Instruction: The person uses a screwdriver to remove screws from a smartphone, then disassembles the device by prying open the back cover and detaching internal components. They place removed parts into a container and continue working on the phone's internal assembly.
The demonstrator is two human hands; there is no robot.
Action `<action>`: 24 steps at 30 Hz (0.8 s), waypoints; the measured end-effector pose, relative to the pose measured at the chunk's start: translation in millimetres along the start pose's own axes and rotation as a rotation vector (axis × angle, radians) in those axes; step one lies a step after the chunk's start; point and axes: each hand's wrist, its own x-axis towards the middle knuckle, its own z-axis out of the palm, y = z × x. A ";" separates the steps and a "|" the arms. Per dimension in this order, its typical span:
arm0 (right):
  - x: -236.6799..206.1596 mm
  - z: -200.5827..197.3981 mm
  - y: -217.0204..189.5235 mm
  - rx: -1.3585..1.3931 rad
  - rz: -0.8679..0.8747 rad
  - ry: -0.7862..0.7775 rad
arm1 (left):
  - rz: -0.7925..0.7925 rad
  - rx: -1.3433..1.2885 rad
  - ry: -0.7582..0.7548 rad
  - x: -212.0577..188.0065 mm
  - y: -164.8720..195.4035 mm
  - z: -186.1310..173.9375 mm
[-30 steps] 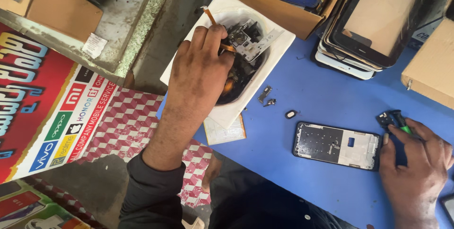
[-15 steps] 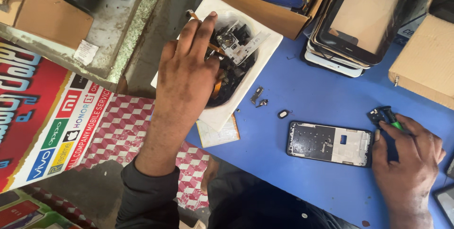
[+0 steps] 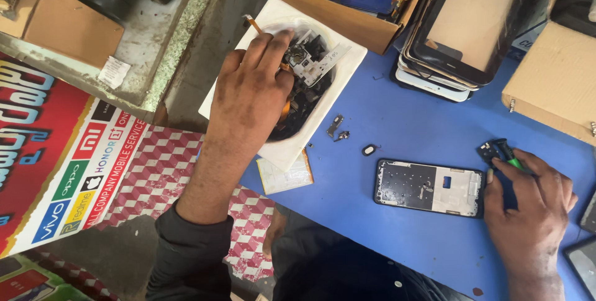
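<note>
- Left hand (image 3: 251, 99): fingers spread and curled down into white parts tray (image 3: 323, 99) at the 11 o'clock side of blue work surface (image 3: 403, 133); fingertips buried among loose components, so impossible to tell whether any piece is pinched.
- Right hand (image 3: 534, 205): at 3 o'clock, closed around green-handled tool (image 3: 506, 155), tip resting by small black module (image 3: 487, 150) just off the frame's right end.
- Phone mid-frame (image 3: 428, 187): flat on the surface, between the hands, back open, inner plate exposed, no board or screen fitted.
- Progress, judged: handset stripped to bare frame; search for a part in hand; refitting not yet begun.
- Loose on the surface between tray and frame: metal bracket (image 3: 334, 124), small dark piece (image 3: 342, 135), oval ring part (image 3: 370, 150).
- White parts tray contents: camera modules, dark brackets, orange flex cable (image 3: 253, 24) poking over the 11 o'clock rim.
- Cardboard box (image 3: 347, 18) at 12 o'clock: blue panels and orange flex scraps inside.
- Stack of phone screens (image 3: 447, 71) at 1 o'clock, touching the box.
- Second cardboard box (image 3: 552, 90) at 2 o'clock, shut; contents hidden.
- White card (image 3: 285, 177) tucked under the tray's 6 o'clock corner.
</note>
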 end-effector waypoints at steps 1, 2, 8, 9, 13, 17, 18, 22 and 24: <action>0.0 -0.2 -0.2 -0.003 0.001 -0.002 | 0.006 0.007 -0.009 0.0 0.3 -0.6; -0.1 -0.5 -0.3 -0.005 0.003 -0.004 | 0.012 0.026 0.000 0.1 0.5 -1.3; -0.2 -2.1 -0.8 -0.001 0.009 -0.002 | 0.013 -0.036 0.052 -4.3 -0.8 -12.1; 0.1 -2.5 -0.9 -0.002 0.006 -0.002 | -0.004 -0.099 0.053 -7.0 -1.3 -15.8; 0.5 -3.0 -1.1 -0.009 -0.004 -0.006 | -0.065 -0.142 0.033 -11.4 -3.0 -23.4; -0.5 -2.9 -1.0 -0.013 -0.004 -0.008 | -0.033 -0.125 0.000 -6.8 -0.7 -19.1; -1.0 -3.0 -0.8 -0.014 -0.003 -0.008 | -0.029 -0.112 -0.009 -6.0 0.2 -17.7; -2.3 -1.6 0.1 -0.011 0.001 -0.003 | -0.059 -0.039 -0.042 -6.8 0.5 -15.0; -2.8 -1.2 0.6 -0.019 -0.004 -0.002 | -0.050 -0.039 -0.036 -7.6 1.1 -13.6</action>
